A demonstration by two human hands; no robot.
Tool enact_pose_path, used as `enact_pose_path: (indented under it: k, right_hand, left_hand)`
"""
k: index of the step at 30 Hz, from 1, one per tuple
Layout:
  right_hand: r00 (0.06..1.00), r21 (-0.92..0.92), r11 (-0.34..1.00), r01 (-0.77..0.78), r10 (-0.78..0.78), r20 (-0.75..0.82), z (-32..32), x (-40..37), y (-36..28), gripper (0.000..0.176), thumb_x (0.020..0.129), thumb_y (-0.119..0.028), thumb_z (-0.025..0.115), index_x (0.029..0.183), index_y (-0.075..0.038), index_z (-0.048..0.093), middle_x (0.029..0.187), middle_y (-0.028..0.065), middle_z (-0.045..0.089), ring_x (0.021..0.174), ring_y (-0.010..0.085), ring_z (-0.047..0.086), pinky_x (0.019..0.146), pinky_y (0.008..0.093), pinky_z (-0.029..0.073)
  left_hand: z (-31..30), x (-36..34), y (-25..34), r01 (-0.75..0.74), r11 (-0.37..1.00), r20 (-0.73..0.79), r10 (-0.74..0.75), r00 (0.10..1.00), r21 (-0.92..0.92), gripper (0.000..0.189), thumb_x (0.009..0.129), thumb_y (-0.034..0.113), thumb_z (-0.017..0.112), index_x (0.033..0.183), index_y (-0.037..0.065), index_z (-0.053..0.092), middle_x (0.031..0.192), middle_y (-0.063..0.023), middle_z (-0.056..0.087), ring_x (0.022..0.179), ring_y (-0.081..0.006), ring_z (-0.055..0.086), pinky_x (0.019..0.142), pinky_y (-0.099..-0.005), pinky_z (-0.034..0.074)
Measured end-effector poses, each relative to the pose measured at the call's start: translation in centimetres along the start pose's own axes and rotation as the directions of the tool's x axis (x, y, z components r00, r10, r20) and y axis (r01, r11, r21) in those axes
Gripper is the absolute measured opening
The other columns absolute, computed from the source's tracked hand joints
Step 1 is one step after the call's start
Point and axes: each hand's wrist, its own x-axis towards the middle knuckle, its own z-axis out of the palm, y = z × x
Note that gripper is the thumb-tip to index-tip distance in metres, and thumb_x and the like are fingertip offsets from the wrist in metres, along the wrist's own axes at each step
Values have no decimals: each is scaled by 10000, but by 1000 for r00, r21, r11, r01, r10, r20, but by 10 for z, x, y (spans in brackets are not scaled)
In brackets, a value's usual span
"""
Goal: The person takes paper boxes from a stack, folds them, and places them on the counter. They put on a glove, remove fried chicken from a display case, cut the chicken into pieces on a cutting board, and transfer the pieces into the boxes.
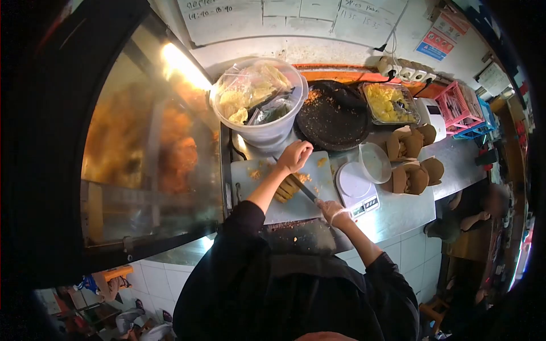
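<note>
My right hand (331,212), in a thin clear glove, grips the handle of a long knife (302,187). The blade slants up and left over a white cutting board (264,210). Above its far part is my left hand (295,156), fingers curled together, with the heel of the hand over the blade; whether it presses on the metal I cannot see. Beneath the knife lies a golden-brown piece of food (282,193) with cut lines across it. Orange-brown crumbs (305,177) are scattered around it on the board.
Left stands a lit glass display case (151,142). Behind the board are a clear bucket of bagged food (259,133) and a dark round pan (335,139). Rightward are a kitchen scale (352,182), a plastic bowl (375,163), open cardboard boxes (409,177) and a tray of yellow pieces (389,103). Another person (466,213) is farther right.
</note>
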Motion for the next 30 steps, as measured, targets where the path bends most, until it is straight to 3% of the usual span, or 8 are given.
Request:
enact_pose_path:
  k: [4, 8, 9, 12, 16, 20, 24, 30]
  right_hand:
    - [959, -375, 893, 250, -282, -32, 29, 15, 21, 378, 996, -256, 311, 1207, 13, 470, 861, 252, 605, 813, 405, 617, 711, 493, 498]
    - [969, -489, 849, 201, -246, -28, 29, 9, 6, 455, 884, -92, 464, 1337, -116, 432, 895, 169, 615, 809, 331, 636, 669, 413, 526]
    - [995, -165, 982, 88, -94, -28, -10, -14, -30, 541, 998, -403, 255, 1037, 35, 570, 930, 281, 617, 887, 420, 613, 782, 504, 482]
    - [996, -104, 994, 24, -32, -80, -5, -16, -33, 671, 982, -498, 206, 904, 32, 610, 972, 294, 613, 932, 431, 599, 847, 496, 456]
    - [995, -153, 984, -93, 84, -62, 13, -21, -2, 558, 990, -426, 269, 1080, 26, 584, 940, 252, 626, 897, 410, 614, 816, 492, 469]
    - [995, -244, 966, 87, -96, -28, 25, 2, 34, 547, 996, -412, 256, 1023, 14, 598, 971, 229, 628, 949, 392, 606, 848, 472, 466]
    - [951, -407, 878, 252, -303, -64, -24, -21, 11, 302, 969, -235, 394, 1180, -43, 492, 826, 202, 612, 722, 412, 598, 655, 507, 476]
    - [986, -312, 947, 82, -123, -114, -13, 8, 22, 484, 1009, -337, 250, 953, -7, 600, 828, 234, 618, 780, 407, 607, 700, 495, 478]
  left_hand:
    - [-1, 6, -13, 1, 1000, 46, 0, 999, -21, 136, 898, 176, 533, 869, 52, 580, 708, -104, 560, 621, -246, 544, 580, -343, 438]
    - [-9, 4, -18, 48, 999, 38, -48, 998, -5, 185, 911, 213, 515, 879, 44, 582, 712, -109, 564, 617, -244, 545, 584, -344, 436]
    - [-8, 4, -18, 63, 998, 48, -63, 997, -3, 192, 912, 218, 512, 879, 42, 582, 714, -109, 564, 617, -245, 545, 585, -345, 437]
    - [-5, -1, -17, 100, 995, 71, -100, 992, -2, 225, 920, 244, 496, 888, 37, 579, 731, -116, 573, 630, -252, 553, 602, -345, 444]
    - [5, -5, 1, 122, 991, 54, -119, 991, -52, 239, 923, 260, 490, 910, 41, 583, 759, -117, 583, 656, -235, 562, 616, -329, 450]
    - [8, -2, 1, 139, 985, -30, -143, 989, -100, 221, 920, 243, 504, 934, 39, 590, 699, -94, 549, 611, -198, 514, 583, -299, 419]
    - [-10, 19, 20, 112, 978, -98, -131, 986, -177, 202, 919, 232, 517, 954, 48, 591, 653, -73, 515, 582, -174, 463, 553, -294, 382]
    - [3, 13, -2, 145, 988, -29, -147, 989, -58, 216, 918, 241, 506, 925, 41, 589, 717, -98, 571, 617, -215, 538, 573, -330, 420]
